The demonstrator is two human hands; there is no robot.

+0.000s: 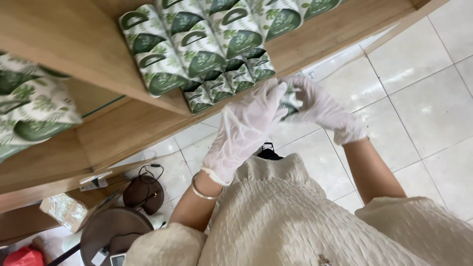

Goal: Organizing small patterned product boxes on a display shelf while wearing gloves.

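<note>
Head view: small green-and-white leaf-patterned boxes [224, 81] are seen ranked along the edge of a wooden shelf [123, 123], with larger matching boxes [197, 34] stacked behind them. One more small box [290, 101] is held just right of that row, closed between the gloved left hand [246, 128] and gloved right hand [320, 108], both grips wrapped around it. Much of the row appears filled; space remains on the shelf to its right.
</note>
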